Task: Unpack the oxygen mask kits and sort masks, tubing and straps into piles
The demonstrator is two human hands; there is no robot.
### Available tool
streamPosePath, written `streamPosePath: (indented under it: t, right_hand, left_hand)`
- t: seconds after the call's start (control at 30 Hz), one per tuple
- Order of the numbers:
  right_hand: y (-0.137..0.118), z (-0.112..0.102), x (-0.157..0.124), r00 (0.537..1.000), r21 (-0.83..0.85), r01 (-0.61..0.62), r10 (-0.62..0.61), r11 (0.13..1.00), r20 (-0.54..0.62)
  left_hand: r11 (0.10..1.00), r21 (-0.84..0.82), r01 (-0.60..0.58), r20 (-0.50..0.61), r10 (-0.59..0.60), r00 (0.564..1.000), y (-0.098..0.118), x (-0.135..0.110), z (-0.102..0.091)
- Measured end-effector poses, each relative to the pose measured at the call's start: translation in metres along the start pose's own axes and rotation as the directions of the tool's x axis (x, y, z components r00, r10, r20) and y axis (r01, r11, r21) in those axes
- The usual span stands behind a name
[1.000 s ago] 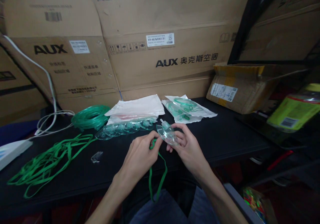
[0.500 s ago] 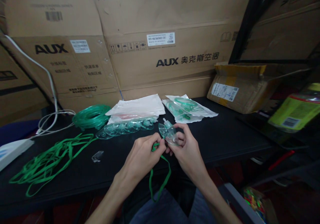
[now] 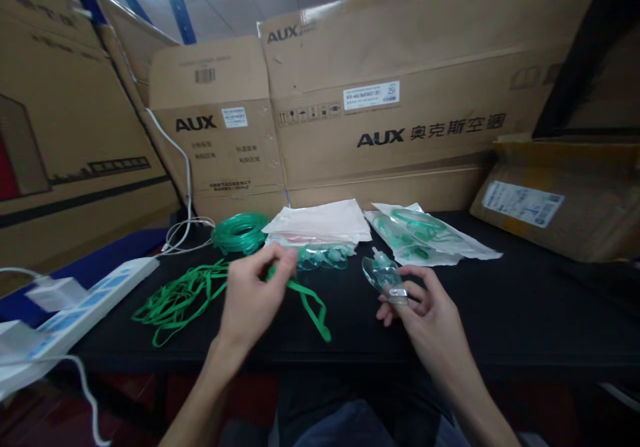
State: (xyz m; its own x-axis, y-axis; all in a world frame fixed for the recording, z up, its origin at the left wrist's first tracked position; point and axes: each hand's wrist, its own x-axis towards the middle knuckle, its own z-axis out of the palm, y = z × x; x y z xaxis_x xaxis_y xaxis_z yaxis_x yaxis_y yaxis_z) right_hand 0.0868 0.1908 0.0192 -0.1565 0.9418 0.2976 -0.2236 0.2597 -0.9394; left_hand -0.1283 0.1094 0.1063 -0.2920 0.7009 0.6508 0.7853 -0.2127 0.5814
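My left hand [image 3: 255, 294] is closed in a pinch on a green elastic strap [image 3: 313, 307], and the strap's looped end hangs to the right over the table. Well apart from it, my right hand [image 3: 425, 307] grips a clear green-tinted oxygen mask [image 3: 380, 272] by its edge. A small silver metal strip [image 3: 399, 292] shows on the mask near my thumb. Behind my left hand lies a row of similar masks [image 3: 325, 257], partly hidden. To the left sits a tangled heap of green strap [image 3: 185, 297], with a coil of green tubing [image 3: 240, 232] behind it.
White paper pouches [image 3: 320, 220] lie behind the row of masks. To their right are sealed clear packages [image 3: 430, 234] with green tubing. A white power strip [image 3: 100, 307] is at the left. Large cardboard boxes [image 3: 320, 140] stand along the back, and a smaller carton [image 3: 550, 200] is at the right.
My left hand has moved away from the mask to the left, carrying the strap. My right hand still holds the mask, whose silver strip now shows. The view has turned left.
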Motion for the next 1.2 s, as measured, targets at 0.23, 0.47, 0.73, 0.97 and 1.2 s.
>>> streamPosePath:
  t: [0.23, 0.47, 0.73, 0.97, 1.2]
  right_hand:
    - [-0.002, 0.003, -0.003, 1.000, -0.029, -0.002, 0.003, 1.000, 0.026]
    - [-0.002, 0.002, -0.003, 0.999, -0.045, 0.000, 0.002, 0.999, 0.042]
    - [-0.005, 0.003, -0.005, 0.999, -0.037, -0.014, 0.015, 0.999, 0.048]
    - [-0.004, 0.004, -0.005, 0.998, -0.038, -0.011, 0.013, 0.999, 0.056]
    - [-0.003, 0.004, -0.005, 0.999, -0.048, -0.007, 0.010, 0.999, 0.050]
  left_hand:
    - [0.814, 0.456, 0.360, -0.353, -0.206, 0.913, -0.053, 0.021, -0.092]
    - [0.575, 0.765, 0.290, 0.008, -0.459, 0.888, -0.111, 0.015, -0.103]
    - [0.688, 0.725, -0.032, 0.222, -0.190, 0.956, -0.121, 0.011, -0.084]
    - [0.599, 0.794, -0.104, 0.287, -0.218, 0.933, -0.138, 0.011, -0.073]
    - [0.603, 0.794, -0.072, 0.143, -0.069, 0.987, -0.122, 0.014, -0.073]
